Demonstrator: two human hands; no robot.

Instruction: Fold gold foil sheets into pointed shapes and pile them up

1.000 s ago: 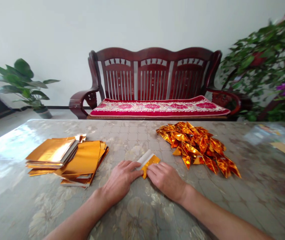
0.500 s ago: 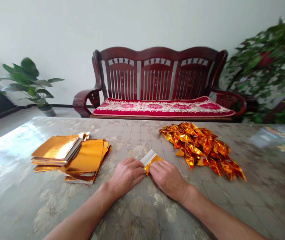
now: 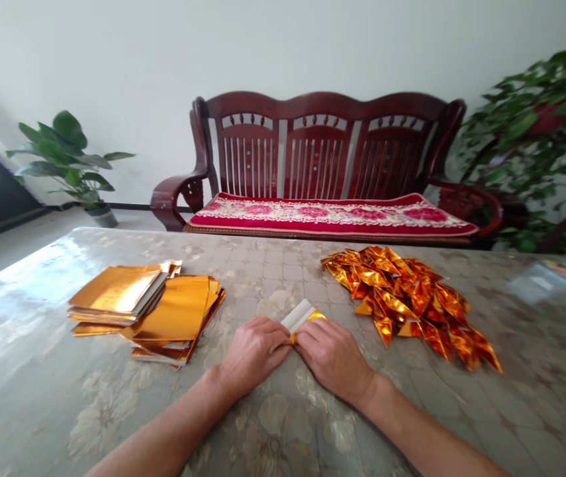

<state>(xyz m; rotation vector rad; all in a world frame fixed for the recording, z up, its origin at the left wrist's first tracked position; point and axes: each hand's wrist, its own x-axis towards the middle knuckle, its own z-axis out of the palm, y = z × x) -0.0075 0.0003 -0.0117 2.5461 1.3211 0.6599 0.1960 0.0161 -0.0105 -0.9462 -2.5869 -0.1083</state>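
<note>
Between my hands, on the table, is a partly folded sheet of gold foil paper (image 3: 298, 316), with a pale white back strip and a gold part showing. My left hand (image 3: 259, 350) is closed on its near left corner. Fingers bent, my right hand (image 3: 332, 358) grips the gold side close by, and the fingertips of both hands almost meet. The hands cover the sheet's near end. To the left lie stacks of flat gold foil sheets (image 3: 173, 311). On the right is a heap of folded, pointed gold foil pieces (image 3: 406, 298).
A patterned cover lies over the table (image 3: 263, 424). Clear plastic packaging (image 3: 551, 281) sits at the far right. Behind the table stands a dark red wooden bench (image 3: 317, 156) with a red floral seat cover (image 3: 332, 215). Potted plants (image 3: 71, 159) flank it.
My right fingers have moved over more of the gold part, so less of it shows. Both hands stay on the sheet. The whole view has shifted slightly.
</note>
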